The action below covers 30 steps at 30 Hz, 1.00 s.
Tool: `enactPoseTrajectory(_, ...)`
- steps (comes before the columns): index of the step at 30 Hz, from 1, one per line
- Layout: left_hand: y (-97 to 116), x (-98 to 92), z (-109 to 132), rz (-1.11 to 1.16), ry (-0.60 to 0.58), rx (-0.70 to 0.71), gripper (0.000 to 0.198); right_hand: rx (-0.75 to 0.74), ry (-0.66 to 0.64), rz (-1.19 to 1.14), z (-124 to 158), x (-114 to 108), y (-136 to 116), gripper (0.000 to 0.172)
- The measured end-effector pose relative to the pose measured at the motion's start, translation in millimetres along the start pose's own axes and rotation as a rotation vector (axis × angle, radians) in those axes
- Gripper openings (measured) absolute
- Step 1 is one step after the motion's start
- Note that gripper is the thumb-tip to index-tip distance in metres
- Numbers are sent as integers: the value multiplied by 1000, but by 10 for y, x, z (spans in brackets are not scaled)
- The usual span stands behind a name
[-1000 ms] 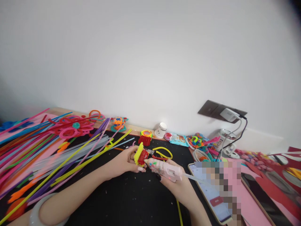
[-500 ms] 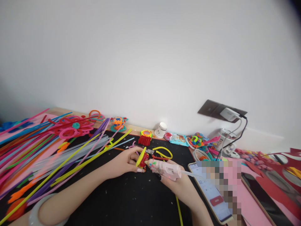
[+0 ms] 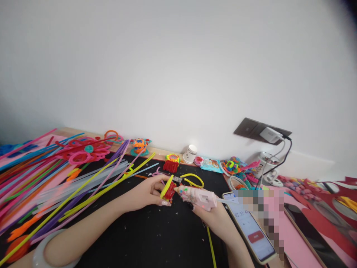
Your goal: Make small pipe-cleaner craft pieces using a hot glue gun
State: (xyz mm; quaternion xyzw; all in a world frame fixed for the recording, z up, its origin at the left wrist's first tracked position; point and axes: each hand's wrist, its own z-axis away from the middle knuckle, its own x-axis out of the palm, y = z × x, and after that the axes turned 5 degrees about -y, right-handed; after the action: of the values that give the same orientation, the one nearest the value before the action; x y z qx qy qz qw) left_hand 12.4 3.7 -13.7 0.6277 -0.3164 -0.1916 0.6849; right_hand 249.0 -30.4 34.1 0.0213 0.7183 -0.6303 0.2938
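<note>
Between its fingertips, my left hand (image 3: pixel 152 190) pinches a small red and yellow pipe-cleaner piece (image 3: pixel 169 190), tilted over the black mat (image 3: pixel 145 230). A pale pink hot glue gun (image 3: pixel 198 197) is held in my right hand (image 3: pixel 208 214), its nozzle pointing left, close to the red part of the piece. A thin whitish stick or cord shows at the glue gun's rear. Just beyond both hands lie pliers (image 3: pixel 192 180) with yellow handles. Behind them stands another red and yellow pipe-cleaner piece (image 3: pixel 171 163).
Many coloured pipe cleaners (image 3: pixel 55 175) spread over the left side. A paper cup (image 3: pixel 190 153), a blue packet (image 3: pixel 211 165) and a mug (image 3: pixel 264 165) line the wall. At right lie a lit phone (image 3: pixel 251 227) and a dark phone (image 3: pixel 312 234). Cables hang from the wall socket (image 3: pixel 262 131).
My right hand has shifted the glue gun slightly right, so its nozzle has drawn back a little from the red piece. My left hand stays nearly in place.
</note>
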Motion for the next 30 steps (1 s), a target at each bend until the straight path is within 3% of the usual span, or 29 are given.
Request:
enactPoseTrajectory(4,4,4,1,9,2,7,56,16,42,8,2,-7,-1,29)
enactPoseTrajectory(10,-20,7,-2,35,-35,-5,52,-25,-29,-39,5,10,-13,31)
enactPoseTrajectory(15,0,14,5,69,-26,-24,56,-11,21,-67,-8,0,5,34)
enactPoseTrajectory(21,21,17,7,79,-31,-38,52,-21,-49,-58,9,8,10,33)
enactPoseTrajectory(27,-2,0,9,89,-19,-35,53,23,25,-57,0,3,-42,36)
enactPoseTrajectory(30,-3,1,8,84,-25,-33,53,10,-14,-54,-1,0,-69,36)
